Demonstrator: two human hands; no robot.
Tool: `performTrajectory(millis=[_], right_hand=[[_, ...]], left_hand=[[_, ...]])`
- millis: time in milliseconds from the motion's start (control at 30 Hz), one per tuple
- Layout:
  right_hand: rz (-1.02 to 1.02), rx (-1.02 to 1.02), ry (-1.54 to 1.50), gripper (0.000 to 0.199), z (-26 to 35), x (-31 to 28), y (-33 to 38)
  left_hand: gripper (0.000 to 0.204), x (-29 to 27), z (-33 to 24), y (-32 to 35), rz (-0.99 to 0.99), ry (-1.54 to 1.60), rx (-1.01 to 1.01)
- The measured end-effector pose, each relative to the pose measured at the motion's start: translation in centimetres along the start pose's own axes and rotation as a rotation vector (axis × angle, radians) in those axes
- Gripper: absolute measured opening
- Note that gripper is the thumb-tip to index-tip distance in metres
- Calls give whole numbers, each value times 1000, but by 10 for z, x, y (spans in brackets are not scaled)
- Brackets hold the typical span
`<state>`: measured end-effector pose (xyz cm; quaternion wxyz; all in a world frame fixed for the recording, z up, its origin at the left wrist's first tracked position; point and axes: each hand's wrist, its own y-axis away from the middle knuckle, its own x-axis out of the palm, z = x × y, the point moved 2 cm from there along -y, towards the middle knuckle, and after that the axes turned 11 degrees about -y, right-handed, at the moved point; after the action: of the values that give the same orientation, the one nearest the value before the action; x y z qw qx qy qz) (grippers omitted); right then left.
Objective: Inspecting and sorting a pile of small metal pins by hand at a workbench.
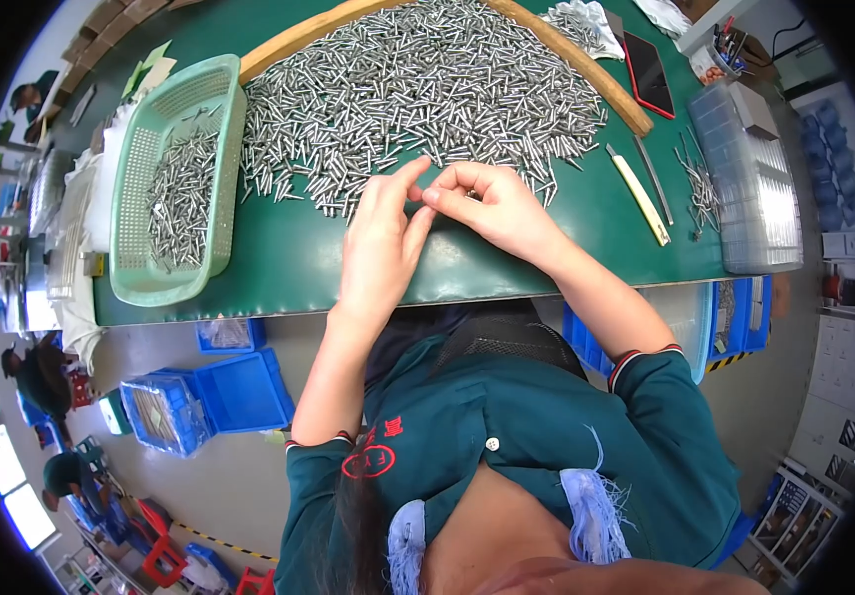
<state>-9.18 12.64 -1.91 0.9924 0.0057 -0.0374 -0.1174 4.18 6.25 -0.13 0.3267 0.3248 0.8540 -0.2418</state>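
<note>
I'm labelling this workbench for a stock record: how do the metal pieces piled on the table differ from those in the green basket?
The table pile is far larger than the basket batch. The pile lies loose on the green table, partly bordered by wooden bars; the batch sits inside the perforated basket. Both are jumbled, silvery, slender pieces.

Single head-worn wide fisheye view, looking steeply down, close over bare hands (376,226), glossy green flat counter (293,260) beyond

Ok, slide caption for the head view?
Left hand and right hand close together by heaped metal pins, green basket at left.
</note>
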Motion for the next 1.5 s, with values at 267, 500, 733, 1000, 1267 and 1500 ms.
performTrajectory(millis=[267,500,733,1000,1267,1500], right_hand=[[-198,105,-549,22,15,-20,-3],[-200,-7,-260,18,19,-10,-4],[85,-102,642,21,17,8,-1],[221,-321,1032,14,12,30,-18],[72,-315,956,12,11,8,-16],[140,-221,956,14,13,11,-15]], left_hand=[[57,-14,18,-2,87,-332,-55],[42,-44,29,-4,-102,-299,-65],[12,-60,41,9,-114,-606,23],[17,-48,37,22,-31,-631,-34],[15,-25,29,9,60,-515,-31],[16,-24,28,6,-30,-435,159]])
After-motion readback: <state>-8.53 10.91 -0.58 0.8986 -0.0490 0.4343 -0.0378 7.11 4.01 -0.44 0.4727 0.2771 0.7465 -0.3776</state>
